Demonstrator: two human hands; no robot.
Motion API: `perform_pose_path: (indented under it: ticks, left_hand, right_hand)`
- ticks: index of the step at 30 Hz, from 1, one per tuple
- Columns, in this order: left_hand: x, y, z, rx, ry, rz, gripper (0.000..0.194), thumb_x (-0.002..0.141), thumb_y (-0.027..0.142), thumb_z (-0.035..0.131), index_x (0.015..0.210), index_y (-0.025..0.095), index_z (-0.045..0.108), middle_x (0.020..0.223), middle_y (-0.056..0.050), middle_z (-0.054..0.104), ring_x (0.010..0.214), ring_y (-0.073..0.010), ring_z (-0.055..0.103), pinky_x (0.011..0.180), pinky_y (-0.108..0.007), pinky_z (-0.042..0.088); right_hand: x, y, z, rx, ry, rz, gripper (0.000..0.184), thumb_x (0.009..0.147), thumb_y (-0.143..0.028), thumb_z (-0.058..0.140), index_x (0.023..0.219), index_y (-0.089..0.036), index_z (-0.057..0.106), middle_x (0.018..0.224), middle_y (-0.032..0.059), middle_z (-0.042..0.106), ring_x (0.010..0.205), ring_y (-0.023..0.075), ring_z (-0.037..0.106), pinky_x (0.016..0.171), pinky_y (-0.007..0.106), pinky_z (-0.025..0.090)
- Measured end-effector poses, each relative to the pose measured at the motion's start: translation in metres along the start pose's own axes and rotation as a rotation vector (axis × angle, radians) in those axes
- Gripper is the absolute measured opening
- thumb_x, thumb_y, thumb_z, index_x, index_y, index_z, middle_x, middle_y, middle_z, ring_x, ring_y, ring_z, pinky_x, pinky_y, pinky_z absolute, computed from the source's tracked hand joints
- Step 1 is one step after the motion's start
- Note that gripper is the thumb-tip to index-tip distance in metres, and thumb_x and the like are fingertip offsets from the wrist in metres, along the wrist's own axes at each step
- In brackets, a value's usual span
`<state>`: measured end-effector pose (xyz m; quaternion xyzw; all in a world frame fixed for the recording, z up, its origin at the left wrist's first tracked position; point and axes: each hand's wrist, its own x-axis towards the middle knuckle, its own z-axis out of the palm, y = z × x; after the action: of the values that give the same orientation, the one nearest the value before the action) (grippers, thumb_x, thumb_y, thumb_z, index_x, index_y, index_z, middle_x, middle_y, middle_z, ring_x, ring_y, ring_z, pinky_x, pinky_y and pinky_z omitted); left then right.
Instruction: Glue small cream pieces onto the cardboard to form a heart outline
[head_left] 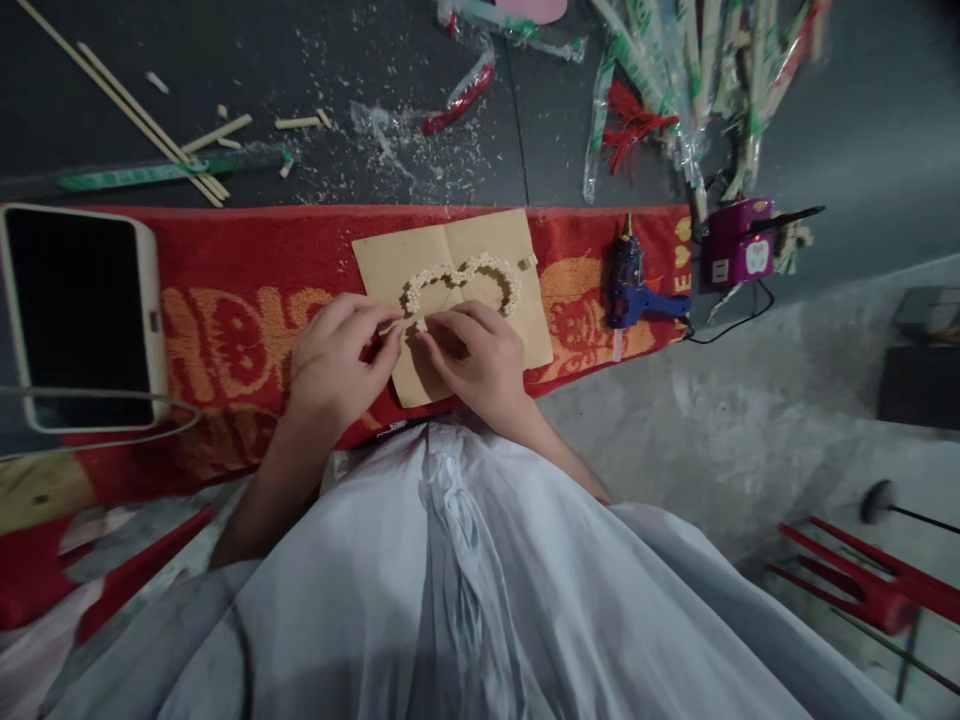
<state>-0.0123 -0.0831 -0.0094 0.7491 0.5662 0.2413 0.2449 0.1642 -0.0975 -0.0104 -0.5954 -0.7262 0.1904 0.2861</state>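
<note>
A brown sheet of folded paper or card (397,375) lies on a red towel, with a heart-like outline of small pale pieces (504,272) standing on it. The lower part of that outline is hidden behind my hands. At its left end, my left hand (341,355) is closed in a pinch, with what looks like a short pale stick piece between thumb and forefinger. My right hand (480,360) is closed too, its thumb and forefinger against the outline's lower left end. One loose pale piece (529,262) sits at the sheet's right edge.
A blue glue gun (634,285) rests on the red towel (232,350), near a purple power adapter (739,240) with cords. At left lies a tablet (79,315) crossed by a cable. Thin sticks (142,120), shavings and wrapped stick bundles (705,70) lie behind.
</note>
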Motion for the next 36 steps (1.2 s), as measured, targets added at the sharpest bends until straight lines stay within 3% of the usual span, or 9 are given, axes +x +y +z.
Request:
perform_pose_path:
  ticks: [5, 11, 21, 36]
  left_hand:
    - [-0.016, 0.014, -0.002, -0.076, -0.016, -0.037, 0.024, 0.093, 0.032, 0.051, 0.1, 0.021, 0.072, 0.093, -0.003, 0.07, 0.07, -0.0105, 0.061, 0.069, -0.023, 0.05]
    - [-0.026, 0.028, 0.002, -0.193, 0.004, -0.184, 0.027, 0.093, 0.037, 0.052, 0.092, 0.02, 0.073, 0.091, -0.003, 0.073, 0.081, -0.0142, 0.065, 0.074, -0.024, 0.052]
    - [-0.03, 0.032, 0.008, -0.507, -0.028, -0.413, 0.031, 0.085, 0.047, 0.06, 0.088, 0.019, 0.073, 0.083, -0.004, 0.073, 0.071, -0.0144, 0.065, 0.063, -0.024, 0.053]
    - [-0.032, 0.037, 0.007, -0.46, -0.058, -0.437, 0.035, 0.081, 0.051, 0.062, 0.083, 0.018, 0.073, 0.07, -0.002, 0.068, 0.06, -0.012, 0.057, 0.054, -0.023, 0.044]
  right_hand:
    - [-0.004, -0.002, -0.009, 0.063, -0.032, -0.018, 0.022, 0.094, -0.036, 0.055, 0.094, -0.019, 0.067, 0.088, 0.007, 0.066, 0.083, 0.0163, 0.063, 0.073, 0.03, 0.052]
    - [-0.007, -0.003, -0.015, 0.153, -0.051, -0.076, 0.017, 0.094, -0.03, 0.054, 0.098, -0.019, 0.066, 0.091, 0.0069, 0.067, 0.087, 0.016, 0.064, 0.077, 0.031, 0.054]
    - [-0.015, -0.002, -0.018, 0.244, -0.069, -0.128, 0.021, 0.095, -0.032, 0.052, 0.1, -0.02, 0.069, 0.093, 0.0071, 0.068, 0.086, 0.0155, 0.065, 0.076, 0.031, 0.056]
    - [-0.02, 0.006, -0.021, 0.247, -0.006, -0.24, 0.016, 0.094, -0.026, 0.054, 0.094, -0.017, 0.068, 0.087, 0.0067, 0.068, 0.082, 0.0151, 0.063, 0.073, 0.028, 0.054]
